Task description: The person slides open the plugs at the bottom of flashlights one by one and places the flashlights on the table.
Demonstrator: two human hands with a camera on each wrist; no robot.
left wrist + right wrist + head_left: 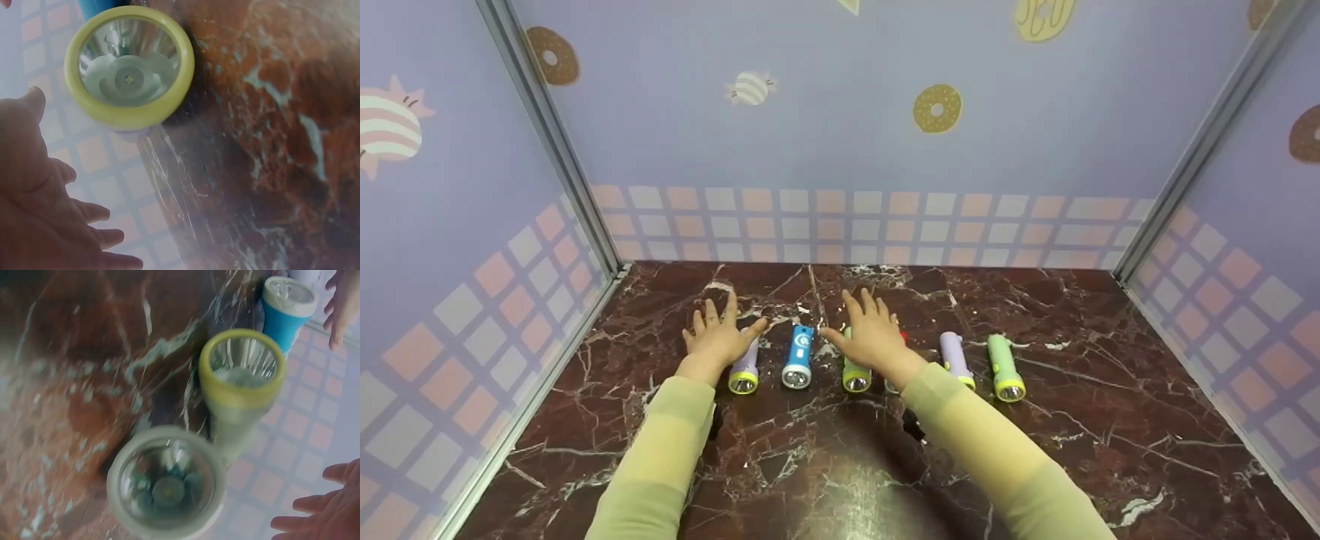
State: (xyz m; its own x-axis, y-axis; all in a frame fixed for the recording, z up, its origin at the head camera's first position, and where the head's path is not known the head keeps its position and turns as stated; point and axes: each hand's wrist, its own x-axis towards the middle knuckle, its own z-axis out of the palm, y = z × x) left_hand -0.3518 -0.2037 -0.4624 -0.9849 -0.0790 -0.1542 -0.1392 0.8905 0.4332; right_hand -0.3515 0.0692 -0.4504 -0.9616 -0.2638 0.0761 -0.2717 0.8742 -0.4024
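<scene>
Several flashlights lie in a row with their lenses facing me. My left hand [714,343], fingers spread, is above and beside a purple flashlight [744,375] with a yellow rim. In the left wrist view that lens [129,79] is close, apart from the palm [34,197]. My right hand [874,341], also spread, hovers over a pale green flashlight [856,377] and partly hides a red one [903,337]. The right wrist view shows the yellow-rimmed head [242,396] and a white-rimmed head [167,486]. Between the hands lies a blue flashlight [799,352].
Right of the right hand lie another purple flashlight [955,356] and another green one [1003,367]. The dark red marbled tabletop [780,465] is bounded by a patterned back wall [832,142] and side walls with metal corner posts.
</scene>
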